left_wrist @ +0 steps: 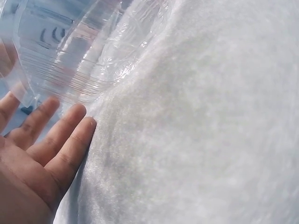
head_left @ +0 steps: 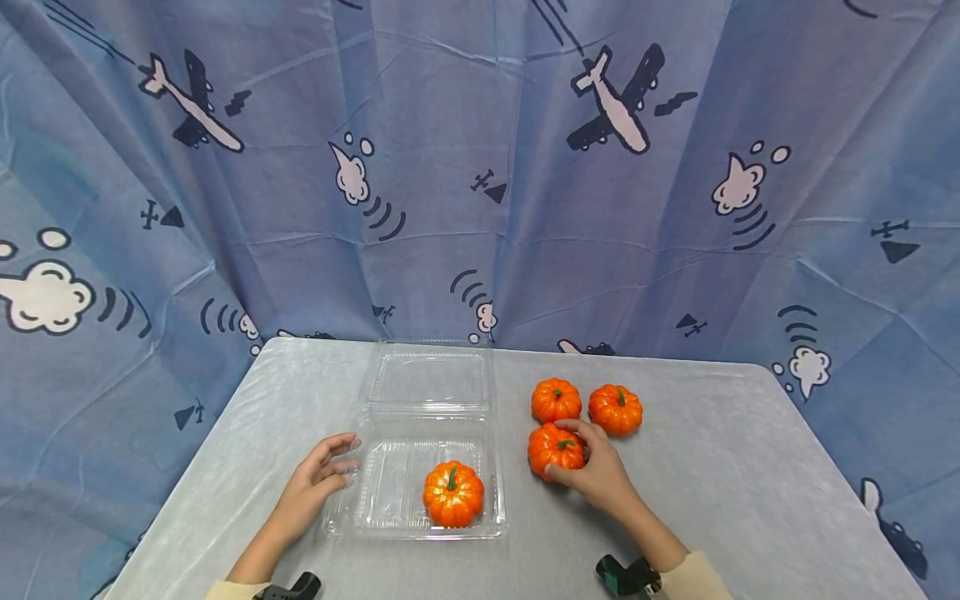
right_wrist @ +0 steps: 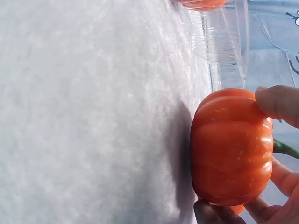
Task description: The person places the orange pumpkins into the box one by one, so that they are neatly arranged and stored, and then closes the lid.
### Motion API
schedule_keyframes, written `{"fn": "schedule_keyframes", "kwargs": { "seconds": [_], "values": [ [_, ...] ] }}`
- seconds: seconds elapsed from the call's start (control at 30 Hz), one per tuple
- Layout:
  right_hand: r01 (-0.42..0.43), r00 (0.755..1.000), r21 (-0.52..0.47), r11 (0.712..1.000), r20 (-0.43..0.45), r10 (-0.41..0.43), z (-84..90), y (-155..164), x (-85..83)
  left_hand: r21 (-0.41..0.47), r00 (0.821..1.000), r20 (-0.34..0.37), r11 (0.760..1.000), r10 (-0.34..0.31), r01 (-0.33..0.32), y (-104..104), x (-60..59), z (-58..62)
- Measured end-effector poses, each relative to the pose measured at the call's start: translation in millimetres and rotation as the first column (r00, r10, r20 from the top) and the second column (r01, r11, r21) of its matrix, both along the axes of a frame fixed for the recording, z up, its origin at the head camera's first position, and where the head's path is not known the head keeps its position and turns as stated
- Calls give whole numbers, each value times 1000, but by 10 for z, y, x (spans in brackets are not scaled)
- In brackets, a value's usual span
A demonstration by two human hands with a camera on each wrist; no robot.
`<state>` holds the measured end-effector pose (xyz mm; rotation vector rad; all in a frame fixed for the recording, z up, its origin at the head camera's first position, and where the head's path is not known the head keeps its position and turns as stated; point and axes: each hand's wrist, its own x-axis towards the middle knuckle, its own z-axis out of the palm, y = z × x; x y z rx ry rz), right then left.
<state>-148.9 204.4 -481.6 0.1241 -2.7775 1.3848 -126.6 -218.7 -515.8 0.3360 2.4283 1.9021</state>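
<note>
Gripping a pumpkin [head_left: 556, 451], the right hand's [head_left: 596, 475] fingers curl round it; left hand's [head_left: 315, 487] fingers spread against the clamshell box [head_left: 420, 500].

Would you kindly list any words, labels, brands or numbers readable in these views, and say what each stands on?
None can be read. The blue backdrop cloth bears only drawn planes and clouds. The pumpkins, the clear clamshell box and the grey table cover show no print.

Two orange pumpkins [head_left: 557, 400] [head_left: 616, 409] side by side right of centre on a pale grey surface [head_left: 720, 467]. Behind, filling the upper frame, a blue curtain [head_left: 480, 167] printed with planes and clouds.
</note>
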Motion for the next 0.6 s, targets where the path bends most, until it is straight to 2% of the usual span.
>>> {"fn": "schedule_keyframes", "kwargs": {
  "seconds": [0.23,0.6],
  "values": [
    [-18,998,-14,1000,-53,17,96,-40,35,-1,1000,12,1000,3,-3,5,-3,12],
    [-91,985,-42,995,-153,84,325,-160,58,-2,1000,21,1000,14,-14,21,8,41]
  ]
}}
